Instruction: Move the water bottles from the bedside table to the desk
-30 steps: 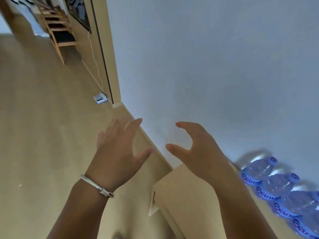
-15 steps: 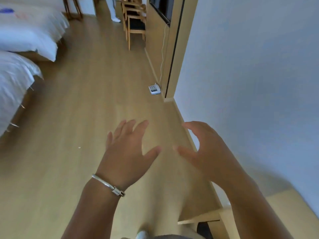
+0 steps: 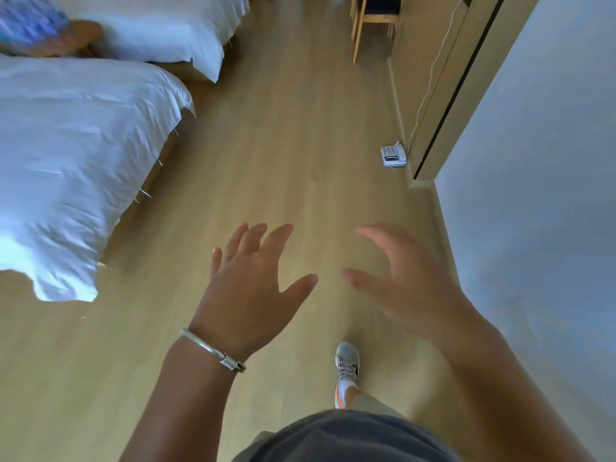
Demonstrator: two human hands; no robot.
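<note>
Both hands are held out empty over the wooden floor [image 3: 283, 145]: the left hand [image 3: 246, 291] with fingers [image 3: 263, 241] spread straight, the right hand [image 3: 410, 288] loosely curved, nothing gripped. A blurred blue-and-clear mass, probably the water bottles [image 3: 30, 25], lies at the far upper left beyond the beds [image 3: 83, 145]. Thin plastic is judged light, slippery and easily dented; a grip at mid-body is advised. A telephone [image 3: 393, 155] sits on the floor by the wall [image 3: 533, 195].

The room is evenly and softly lit, with a cool bluish cast on the white bedding [image 3: 83, 155]; only faint shadows are thrown on the wooden floor [image 3: 266, 145]; motion blur is seen on the right hand [image 3: 410, 281] and the upper left corner; straight lines are bowed toward the edges by the wide lens.
</note>
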